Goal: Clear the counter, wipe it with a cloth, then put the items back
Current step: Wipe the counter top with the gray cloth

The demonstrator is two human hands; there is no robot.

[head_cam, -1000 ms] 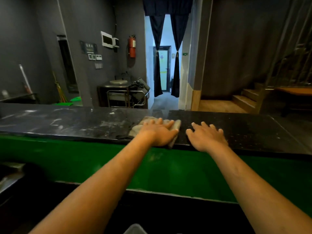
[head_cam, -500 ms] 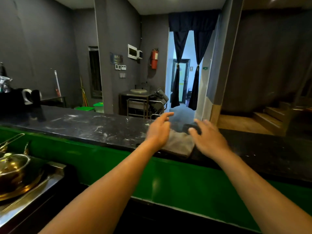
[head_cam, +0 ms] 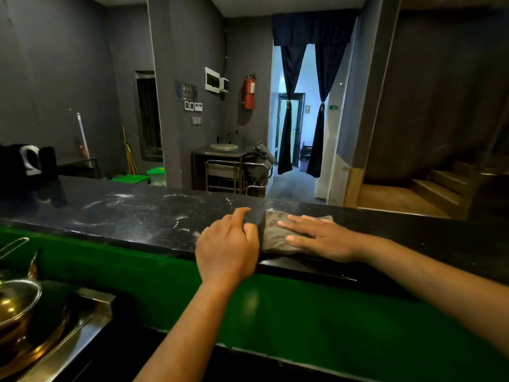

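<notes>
A grey-brown cloth [head_cam: 275,235] lies on the dark speckled counter [head_cam: 143,213], near its front edge at the centre. My right hand [head_cam: 316,238] lies flat on the cloth with straight, spread fingers. My left hand [head_cam: 228,246] hovers over the counter's front edge just left of the cloth, its index finger stretched forward and the other fingers loosely bent, holding nothing. White streaks mark the counter to the left of both hands.
Dark items with a white handle [head_cam: 27,161] stand on the counter's far left. A brass pot [head_cam: 16,304] sits on a steel surface below at the lower left. The counter's front is green [head_cam: 303,312]. A doorway with curtains and stairs lie beyond.
The cloth has passed from under my left hand to under my right hand, which now presses flat on it. My left hand has drawn back to the left. The view has swung left.
</notes>
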